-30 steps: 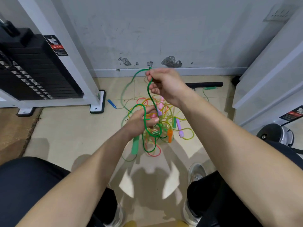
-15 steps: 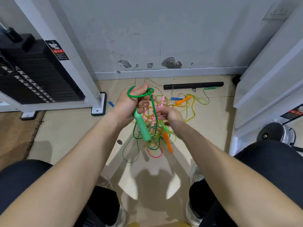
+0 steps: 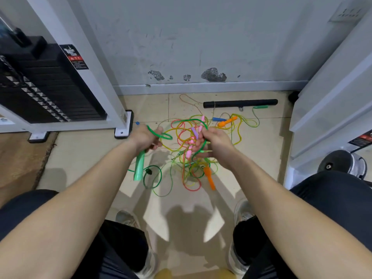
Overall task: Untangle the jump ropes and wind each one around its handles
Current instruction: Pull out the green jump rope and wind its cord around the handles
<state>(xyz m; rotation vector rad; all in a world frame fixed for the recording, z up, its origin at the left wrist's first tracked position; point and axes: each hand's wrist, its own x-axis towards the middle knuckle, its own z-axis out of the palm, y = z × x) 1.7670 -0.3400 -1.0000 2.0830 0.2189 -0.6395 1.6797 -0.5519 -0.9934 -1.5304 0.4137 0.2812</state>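
- The left hand (image 3: 144, 137) is closed around the top of a light green handle (image 3: 139, 167), which hangs tilted below the fist.
- The green rope (image 3: 155, 133) lies over the back of that hand and makes a small loop just beside the thumb.
- The right hand (image 3: 216, 144) has its fingers curled round a stretch of the same green rope, held above the tangle.
- The tangle of ropes (image 3: 181, 141), yellow, red, green and orange, lies on the tiled floor (image 3: 84, 158) between the two hands and beyond them.
- Pink and purple handles show among the strands near the right hand's fingers.
- An orange handle (image 3: 209, 178) lies at the near edge of the tangle.
- A second orange handle (image 3: 227, 121) touches a blue handle (image 3: 219, 119) at the far side.
- A black bar (image 3: 240, 103) lies by the wall.
- A weight stack (image 3: 46, 91) stands at the left.
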